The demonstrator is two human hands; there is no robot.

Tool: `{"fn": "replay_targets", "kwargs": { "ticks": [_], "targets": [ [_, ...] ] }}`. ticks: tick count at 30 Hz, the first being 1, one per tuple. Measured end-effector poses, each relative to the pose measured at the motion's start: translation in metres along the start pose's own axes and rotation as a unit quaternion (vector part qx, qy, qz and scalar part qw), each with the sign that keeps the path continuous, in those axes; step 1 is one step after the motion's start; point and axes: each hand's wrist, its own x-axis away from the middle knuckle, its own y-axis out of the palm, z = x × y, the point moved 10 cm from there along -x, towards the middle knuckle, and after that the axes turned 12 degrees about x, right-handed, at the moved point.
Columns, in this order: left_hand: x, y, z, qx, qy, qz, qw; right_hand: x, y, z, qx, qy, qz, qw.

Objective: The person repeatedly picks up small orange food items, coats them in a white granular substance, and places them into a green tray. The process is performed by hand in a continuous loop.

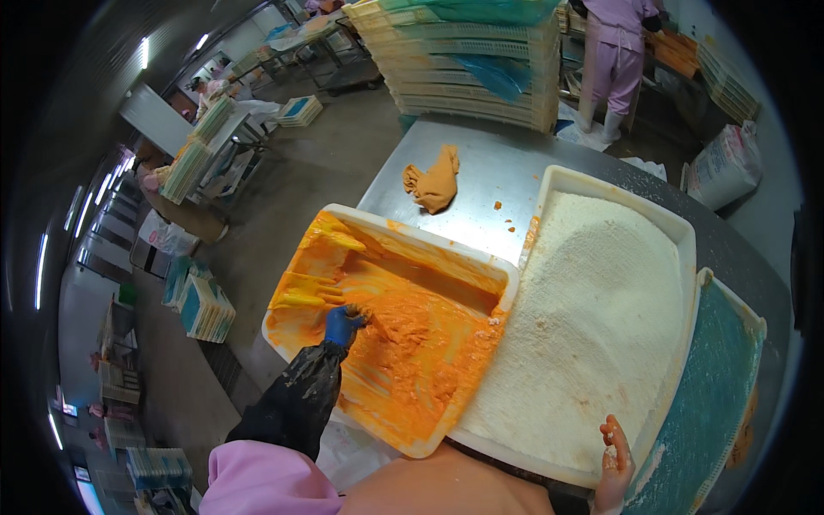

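Observation:
My left hand (344,325), in a blue glove, reaches into a white plastic tub (450,248) smeared with wet orange mixture (412,335). Its coated fingers are curled at the mixture's left side; whether they grip any is hidden. Two yellow finger-shaped pieces (306,291), apparently rubber gloves, lie against the tub's left wall. To the right, a large white tray (687,251) holds a bed of pale breadcrumb-like coating (592,322). My right hand (617,454) is raised by this tray's near right corner, fingers up and crumbs stuck to them, with nothing seen in it.
A crumpled tan cloth (438,183) and orange scraps lie on the steel table (393,174). Stacked plastic crates (470,71) stand behind it. A teal mesh-lined rack (708,380) borders the tray on the right. A co-worker (618,58) stands at the back right.

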Motion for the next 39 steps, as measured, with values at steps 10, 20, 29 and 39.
{"fn": "replay_targets", "kwargs": {
  "ticks": [10, 20, 29, 39],
  "targets": [
    [0.068, 0.159, 0.15, -0.034, 0.119, -0.114, 0.986, -0.002, 0.002, 0.007, 0.025, 0.049, -0.01, 0.998],
    [0.164, 0.314, 0.144, -0.228, 0.302, -0.365, 0.851, -0.036, 0.036, 0.065, 0.012, 0.072, -0.053, 0.996],
    [0.131, 0.269, 0.125, -0.361, 0.413, -0.219, 0.807, -0.099, 0.173, 0.043, 0.198, -0.023, -0.09, 0.976],
    [0.118, 0.114, 0.082, -0.395, 0.246, -0.165, 0.87, -0.08, 0.059, 0.099, -0.078, 0.141, -0.104, 0.982]
  ]
}}
